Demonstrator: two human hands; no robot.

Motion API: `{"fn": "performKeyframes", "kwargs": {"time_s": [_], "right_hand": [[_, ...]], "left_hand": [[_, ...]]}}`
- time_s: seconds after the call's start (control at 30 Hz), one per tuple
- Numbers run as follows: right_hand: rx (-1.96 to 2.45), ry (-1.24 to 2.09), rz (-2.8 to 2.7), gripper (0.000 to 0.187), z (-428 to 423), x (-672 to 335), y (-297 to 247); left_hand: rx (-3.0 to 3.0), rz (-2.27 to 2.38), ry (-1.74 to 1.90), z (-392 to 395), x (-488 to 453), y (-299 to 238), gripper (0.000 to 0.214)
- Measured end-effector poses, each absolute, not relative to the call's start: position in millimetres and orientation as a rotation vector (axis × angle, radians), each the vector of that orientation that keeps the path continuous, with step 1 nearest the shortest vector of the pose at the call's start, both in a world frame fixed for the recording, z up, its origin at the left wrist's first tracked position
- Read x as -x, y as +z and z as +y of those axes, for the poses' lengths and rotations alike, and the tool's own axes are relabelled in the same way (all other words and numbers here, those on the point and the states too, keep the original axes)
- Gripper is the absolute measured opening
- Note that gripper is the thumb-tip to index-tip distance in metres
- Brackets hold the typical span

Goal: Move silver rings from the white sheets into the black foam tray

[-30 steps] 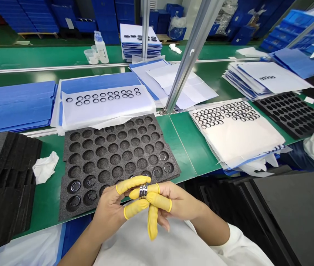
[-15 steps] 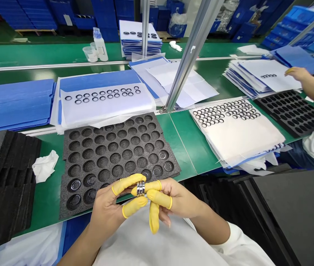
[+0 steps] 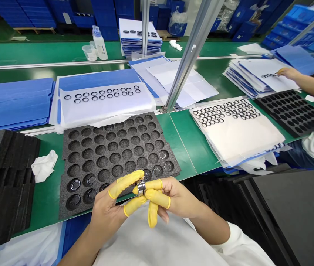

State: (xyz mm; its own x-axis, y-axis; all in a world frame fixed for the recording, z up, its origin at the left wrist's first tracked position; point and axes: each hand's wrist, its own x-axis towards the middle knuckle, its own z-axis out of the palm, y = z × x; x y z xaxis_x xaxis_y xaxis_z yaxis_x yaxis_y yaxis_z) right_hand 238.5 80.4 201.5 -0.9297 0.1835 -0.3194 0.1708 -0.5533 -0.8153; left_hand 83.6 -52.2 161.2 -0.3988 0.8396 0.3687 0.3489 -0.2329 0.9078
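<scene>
A short stack of shiny metal rings (image 3: 140, 187) is held up between my two hands, above the near edge of a black foam tray (image 3: 120, 157). My left hand (image 3: 115, 201), with yellow finger cots, pinches the stack from the left between finger and thumb. From the right, my right hand (image 3: 170, 199), also in yellow finger cots, grips the same rings, one fingertip reaching through or behind them; which one I cannot tell. Several round pockets of the tray hold rings, mostly along its near side. My fingers hide part of the near row.
Rings lie in rows on a white sheet (image 3: 107, 109) behind the tray and on a paper stack (image 3: 252, 136) to the right. Stacked foam trays (image 3: 9, 177) and a crumpled tissue (image 3: 44, 166) are left. A metal post (image 3: 186, 66) rises behind. A co-worker's hand (image 3: 288, 73) is far right.
The ring stack has tilted slightly between my fingers, and my left fingers have shifted a little. At far right the co-worker's hand has moved left to the rings on its paper.
</scene>
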Motion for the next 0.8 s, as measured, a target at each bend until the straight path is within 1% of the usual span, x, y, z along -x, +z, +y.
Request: {"fn": "performKeyframes", "kwargs": {"time_s": [0.17, 0.37, 0.5, 0.63, 0.7, 0.8], "right_hand": [[0.591, 2.652, -1.487, 0.05, 77.6, -238.0, 201.2], [0.552, 2.567, -1.489, 0.044, 73.3, -233.9, 200.4], [0.54, 2.408, -1.602, 0.037, 71.5, -233.6, 197.5], [0.516, 2.206, -1.734, 0.032, 72.7, -235.9, 195.5], [0.485, 2.156, -1.752, 0.028, 74.0, -236.7, 196.5], [0.47, 2.196, -1.71, 0.024, 75.5, -236.1, 197.9]], "left_hand": [[-1.423, 1.619, 1.707, -51.3, -84.2, 162.1, 0.055], [-1.528, 1.583, 1.708, -50.3, -83.4, 160.6, 0.06], [-1.611, 1.548, 1.743, -49.3, -83.2, 159.6, 0.066], [-1.513, 1.502, 1.714, -49.1, -81.0, 159.9, 0.073], [-1.424, 1.472, 1.668, -49.6, -79.0, 160.2, 0.067], [-1.325, 1.464, 1.651, -50.5, -77.5, 161.4, 0.046]]}}
